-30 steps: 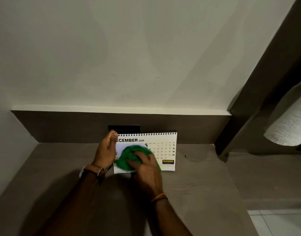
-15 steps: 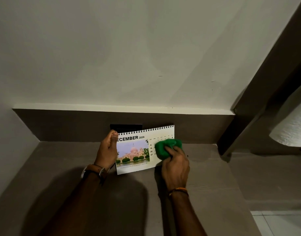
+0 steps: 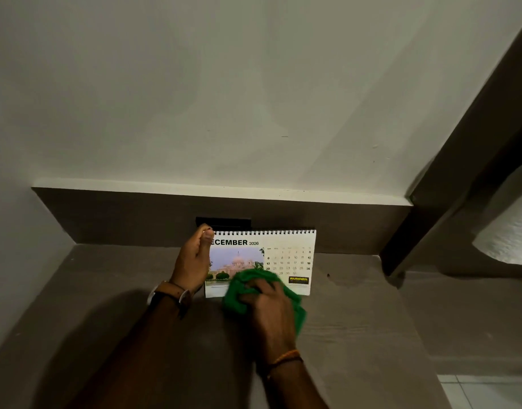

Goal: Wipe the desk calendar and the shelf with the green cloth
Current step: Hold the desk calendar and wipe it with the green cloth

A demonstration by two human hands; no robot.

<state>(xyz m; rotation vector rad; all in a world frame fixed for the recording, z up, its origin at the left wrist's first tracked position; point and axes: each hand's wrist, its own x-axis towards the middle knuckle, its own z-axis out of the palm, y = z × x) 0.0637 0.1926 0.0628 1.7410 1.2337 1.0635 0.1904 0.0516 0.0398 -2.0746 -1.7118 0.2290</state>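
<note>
A white spiral-bound desk calendar (image 3: 286,246), open at December 2026, stands upright on the grey-brown shelf (image 3: 357,320) near its back wall. My left hand (image 3: 193,259) grips the calendar's left edge, thumb at the top corner. My right hand (image 3: 271,308) holds a bunched green cloth (image 3: 239,299) and presses it against the lower middle of the calendar's front, where the page meets the shelf. The cloth hides the bottom of the picture and part of the date grid.
A black plate (image 3: 222,222) is set in the back wall behind the calendar. A dark vertical panel (image 3: 448,178) bounds the shelf on the right. Beyond it hangs a white textured roll (image 3: 510,231). A small dark speck (image 3: 328,275) lies on the shelf to the right of the calendar.
My right hand swept the cloth from the calendar's left-centre to its right edge, then back down to the lower middle. The calendar tilted briefly and now stands level. My left hand kept its grip.
</note>
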